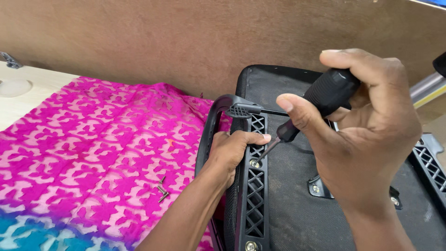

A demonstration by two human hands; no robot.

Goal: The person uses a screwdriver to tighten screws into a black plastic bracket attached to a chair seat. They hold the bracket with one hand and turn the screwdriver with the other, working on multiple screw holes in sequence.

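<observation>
A brown board wall (139, 42) runs across the back, evenly lit. Below it, a pale tabletop (28, 97) shows at the left, mostly covered by a pink patterned cloth (93, 153) that turns blue at its near edge. A metal bracket (10, 60) sits at the far left.

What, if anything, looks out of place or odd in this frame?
Only the loose screws stand out: a few lie unfastened on the pink patterned cloth, apart from the black chair seat. Otherwise, the right hand holds a screwdriver tilted onto a screw, and the left hand steadies the armrest bracket.
</observation>
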